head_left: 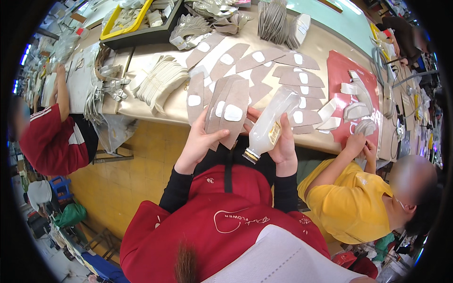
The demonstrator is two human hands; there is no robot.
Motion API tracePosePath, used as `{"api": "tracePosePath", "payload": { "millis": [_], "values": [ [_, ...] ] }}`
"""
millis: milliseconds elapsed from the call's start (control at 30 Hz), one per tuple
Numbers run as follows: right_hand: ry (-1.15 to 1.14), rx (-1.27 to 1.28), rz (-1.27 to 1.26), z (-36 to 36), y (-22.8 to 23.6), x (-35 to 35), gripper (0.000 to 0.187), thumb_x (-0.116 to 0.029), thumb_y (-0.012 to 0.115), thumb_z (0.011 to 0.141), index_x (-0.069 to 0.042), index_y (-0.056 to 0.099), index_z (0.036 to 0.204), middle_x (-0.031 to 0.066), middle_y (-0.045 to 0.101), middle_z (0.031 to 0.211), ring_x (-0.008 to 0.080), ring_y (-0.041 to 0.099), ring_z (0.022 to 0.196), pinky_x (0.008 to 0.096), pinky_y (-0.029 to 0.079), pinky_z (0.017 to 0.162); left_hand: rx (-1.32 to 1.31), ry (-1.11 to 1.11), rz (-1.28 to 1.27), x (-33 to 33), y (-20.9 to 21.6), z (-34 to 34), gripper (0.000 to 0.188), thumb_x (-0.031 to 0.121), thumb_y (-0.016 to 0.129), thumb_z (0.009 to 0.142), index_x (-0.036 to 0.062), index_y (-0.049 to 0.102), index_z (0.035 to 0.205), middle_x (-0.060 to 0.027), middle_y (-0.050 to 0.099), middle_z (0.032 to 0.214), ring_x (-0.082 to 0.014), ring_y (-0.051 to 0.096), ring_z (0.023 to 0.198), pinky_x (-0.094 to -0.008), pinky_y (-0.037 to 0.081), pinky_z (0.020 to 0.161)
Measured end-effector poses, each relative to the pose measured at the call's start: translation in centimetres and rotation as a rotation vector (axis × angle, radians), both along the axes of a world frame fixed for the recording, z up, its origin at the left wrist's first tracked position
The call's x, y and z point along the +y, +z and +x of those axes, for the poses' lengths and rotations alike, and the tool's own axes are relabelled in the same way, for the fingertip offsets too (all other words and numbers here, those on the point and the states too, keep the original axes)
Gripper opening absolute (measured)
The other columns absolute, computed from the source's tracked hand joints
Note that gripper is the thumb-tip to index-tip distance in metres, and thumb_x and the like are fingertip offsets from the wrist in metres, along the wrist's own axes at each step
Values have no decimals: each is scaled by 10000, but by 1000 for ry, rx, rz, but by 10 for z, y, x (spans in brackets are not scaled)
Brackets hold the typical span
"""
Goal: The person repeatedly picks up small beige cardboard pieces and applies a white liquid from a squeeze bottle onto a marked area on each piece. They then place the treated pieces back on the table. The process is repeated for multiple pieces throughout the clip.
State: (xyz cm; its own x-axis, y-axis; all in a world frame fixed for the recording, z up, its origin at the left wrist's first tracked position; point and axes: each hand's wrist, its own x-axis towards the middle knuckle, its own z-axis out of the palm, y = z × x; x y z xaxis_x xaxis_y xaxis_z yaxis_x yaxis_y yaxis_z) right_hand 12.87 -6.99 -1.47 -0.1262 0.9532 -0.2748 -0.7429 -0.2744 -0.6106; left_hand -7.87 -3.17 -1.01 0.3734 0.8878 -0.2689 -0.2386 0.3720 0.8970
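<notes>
My left hand (200, 144) grips a small fanned stack of taupe cut pieces (228, 96), each bearing a white rounded patch. The thumb presses on the front piece. In my right hand (284, 146) is a translucent plastic bottle (271, 120), tilted with its dark, gold-ringed neck end pointing down toward me. Some of the right fingers reach behind the bottle, close to the stack's edge; whether they touch it I cannot tell. Beyond my hands, several more taupe pieces (298, 60) with white patches lie overlapping in rows on the table (165, 113).
Left of the rows sits a bundle of cream strips (160, 82). Grey stacked pieces (272, 23) and a black crate (141, 35) with a yellow tray stand at the back. A co-worker in yellow (349, 198) handles pieces beside a red sheet (337, 70); another person (54, 141) works at left.
</notes>
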Motion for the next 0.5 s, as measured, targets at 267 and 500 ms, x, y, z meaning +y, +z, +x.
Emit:
{"api": "tracePosePath", "payload": {
  "millis": [267,500],
  "values": [
    [84,59,35,-13,11,33,809,-589,383,921,81,307,1367,230,427,1357,316,428,1252,461,348,1056,-202,154,-65,4,3,-17,658,-31,641,828,-3,307,1395,-131,495,1286,-193,516,1155,-316,447,959],
    [-4,-20,95,-9,5,155,681,-566,410,926,16,424,1280,169,500,1302,249,483,1185,394,406,995,-588,254,-191,10,12,-57,488,69,433,953,10,255,1404,-199,461,1309,-302,544,1150,-390,495,933]
  ]
}}
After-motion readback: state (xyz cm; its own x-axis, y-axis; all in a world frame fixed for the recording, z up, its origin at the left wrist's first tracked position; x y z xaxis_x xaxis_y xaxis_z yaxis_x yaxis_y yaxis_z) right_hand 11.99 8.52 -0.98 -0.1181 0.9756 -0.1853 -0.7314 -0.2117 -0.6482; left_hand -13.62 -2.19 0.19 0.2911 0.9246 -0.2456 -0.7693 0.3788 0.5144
